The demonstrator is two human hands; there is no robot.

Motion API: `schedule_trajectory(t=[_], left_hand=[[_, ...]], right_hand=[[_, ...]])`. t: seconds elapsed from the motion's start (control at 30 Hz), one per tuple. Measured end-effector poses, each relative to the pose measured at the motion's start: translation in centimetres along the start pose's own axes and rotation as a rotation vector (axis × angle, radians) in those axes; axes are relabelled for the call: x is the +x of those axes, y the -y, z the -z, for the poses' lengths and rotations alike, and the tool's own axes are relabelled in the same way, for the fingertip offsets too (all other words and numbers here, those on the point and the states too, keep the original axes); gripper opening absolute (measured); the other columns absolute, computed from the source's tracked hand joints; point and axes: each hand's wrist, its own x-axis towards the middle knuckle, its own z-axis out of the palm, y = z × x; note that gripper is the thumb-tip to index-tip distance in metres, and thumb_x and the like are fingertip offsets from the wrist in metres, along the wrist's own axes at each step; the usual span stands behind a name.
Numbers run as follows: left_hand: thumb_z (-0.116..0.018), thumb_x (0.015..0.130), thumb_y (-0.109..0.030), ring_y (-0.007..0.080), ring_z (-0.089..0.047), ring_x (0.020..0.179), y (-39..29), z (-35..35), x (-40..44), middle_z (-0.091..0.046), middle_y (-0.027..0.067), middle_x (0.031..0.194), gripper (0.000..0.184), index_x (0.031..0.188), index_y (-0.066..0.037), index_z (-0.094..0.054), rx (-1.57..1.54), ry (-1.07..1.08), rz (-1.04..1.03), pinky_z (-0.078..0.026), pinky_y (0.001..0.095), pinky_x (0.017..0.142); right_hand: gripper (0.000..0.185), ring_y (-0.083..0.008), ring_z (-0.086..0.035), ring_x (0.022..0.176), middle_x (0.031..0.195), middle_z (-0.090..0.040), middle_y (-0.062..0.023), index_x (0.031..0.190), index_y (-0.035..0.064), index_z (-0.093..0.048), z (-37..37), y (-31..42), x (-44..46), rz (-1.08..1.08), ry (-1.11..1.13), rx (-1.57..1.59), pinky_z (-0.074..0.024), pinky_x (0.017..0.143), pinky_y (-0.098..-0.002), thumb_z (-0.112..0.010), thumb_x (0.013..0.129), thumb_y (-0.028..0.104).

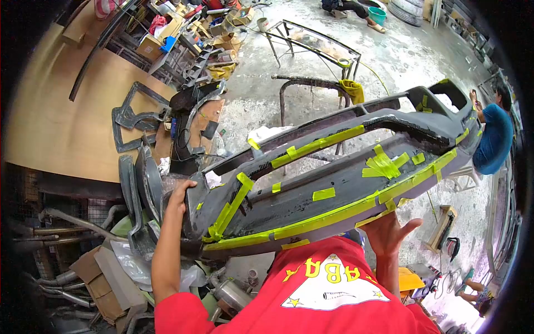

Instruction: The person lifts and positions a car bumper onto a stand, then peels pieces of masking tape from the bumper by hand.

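Observation:
A long grey car bumper [311,195] is held up in front of my red shirt, slanting from lower left to upper right. Strips of yellow-green masking tape [328,216] run along its edges, and a crossed patch of tape [384,162] sits on its face. At the bumper's left end, my left hand [179,196] grips the edge with its fingers wrapped over it. Under the lower edge, my right hand [387,229] supports the bumper from below, thumb stretched outward. Its other fingers are partly hidden by the bumper.
Beyond the bumper stand metal frame stands [311,42], one with a yellow cloth [351,91]. Plywood [55,111] and grey moulded parts [133,111] lie at left. Pipes and cardboard [108,281] crowd the lower left. A person in blue [495,136] is near the bumper's right end.

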Motion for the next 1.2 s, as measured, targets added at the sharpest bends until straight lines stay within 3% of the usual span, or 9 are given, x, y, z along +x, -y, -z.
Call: schedule_trajectory(t=[0.17, 0.2, 0.37, 0.47, 0.7, 0.9, 0.97, 1.2], left_hand=[[-0.073, 0.076, -0.014, 0.0244, -0.07, 0.075, -3.3, -1.1, 4.0, -0.071, 0.0135, 0.089, 0.026, 0.095, 0.004, -0.068, 0.012, 0.081, 0.066, -0.057, 0.0351, 0.071], [-0.07, 0.08, -0.016, 0.0237, -0.071, 0.08, -4.0, -1.3, 4.4, -0.072, 0.0113, 0.092, 0.026, 0.099, 0.002, -0.068, 0.05, 0.114, 0.088, -0.058, 0.0361, 0.077], [-0.07, 0.079, -0.014, 0.0245, -0.071, 0.079, -7.2, -3.3, 6.6, -0.073, 0.012, 0.094, 0.027, 0.1, 0.003, -0.068, 0.055, 0.154, 0.079, -0.058, 0.0371, 0.078], [-0.071, 0.077, -0.011, 0.0218, -0.071, 0.072, -9.0, -4.8, 6.7, -0.072, 0.0108, 0.085, 0.02, 0.092, 0.002, -0.069, 0.114, 0.156, 0.097, -0.057, 0.0323, 0.07], [-0.073, 0.075, -0.017, 0.0231, -0.069, 0.069, -12.9, -7.2, 9.7, -0.072, 0.0098, 0.085, 0.025, 0.092, 0.0, -0.07, 0.224, 0.22, 0.073, -0.055, 0.0346, 0.067], [-0.072, 0.075, -0.017, 0.0243, -0.069, 0.07, -16.7, -10.5, 12.6, -0.073, 0.0107, 0.086, 0.026, 0.095, 0.001, -0.069, 0.303, 0.293, 0.078, -0.057, 0.0355, 0.07], [-0.071, 0.075, -0.017, 0.0255, -0.07, 0.071, -17.2, -11.4, 14.3, -0.073, 0.0111, 0.086, 0.026, 0.095, 0.0, -0.07, 0.329, 0.3, 0.057, -0.057, 0.0356, 0.072], [-0.067, 0.078, -0.019, 0.0263, -0.071, 0.074, -18.6, -15.8, 18.0, -0.074, 0.0133, 0.089, 0.027, 0.096, 0.0, -0.07, 0.379, 0.408, 0.081, -0.058, 0.0372, 0.074]], right_hand=[[0.131, -0.0362, -0.031, 0.142, 0.161, -0.024, -0.012, 0.157, 0.0103, -0.018, -1.1, -0.9, 0.1, 0.047, -0.058, 0.041, -0.0353, 0.104, -0.065, -0.053, 0.062, 0.094], [0.131, -0.0362, -0.031, 0.142, 0.161, -0.024, -0.012, 0.157, 0.0103, -0.018, -1.1, -1.2, 0.1, 0.047, -0.057, 0.046, -0.0353, 0.104, -0.065, -0.053, 0.062, 0.094], [0.128, -0.0361, -0.03, 0.143, 0.16, -0.025, -0.0132, 0.156, 0.011, -0.022, -2.7, -1.5, 0.5, 0.099, -0.068, 0.083, -0.038, 0.102, -0.0656, -0.054, 0.063, 0.093], [0.128, -0.0368, -0.029, 0.143, 0.16, -0.025, -0.0135, 0.156, 0.0114, -0.021, -3.6, -2.1, 0.6, 0.128, -0.125, 0.055, -0.0387, 0.101, -0.0665, -0.053, 0.063, 0.093], [0.129, -0.0377, -0.028, 0.144, 0.161, -0.022, -0.0147, 0.157, 0.0116, -0.017, -4.9, -2.7, 1.1, 0.191, -0.157, 0.011, -0.0389, 0.101, -0.0689, -0.049, 0.064, 0.094], [0.123, -0.0388, -0.033, 0.142, 0.16, -0.025, -0.016, 0.157, 0.0131, -0.017, -6.9, -3.5, 1.7, 0.295, -0.207, 0.029, -0.041, 0.099, -0.0707, -0.046, 0.069, 0.093], [0.124, -0.0387, -0.023, 0.146, 0.163, -0.016, -0.016, 0.158, 0.0113, -0.011, -6.4, -3.7, 1.7, 0.278, -0.135, -0.008, -0.0348, 0.097, -0.0774, -0.045, 0.071, 0.092], [0.124, -0.0422, -0.026, 0.145, 0.163, -0.016, -0.0155, 0.159, 0.0182, -0.011, -6.1, -4.8, 2.2, 0.325, -0.17, -0.048, -0.0354, 0.098, -0.0775, -0.047, 0.067, 0.093]])
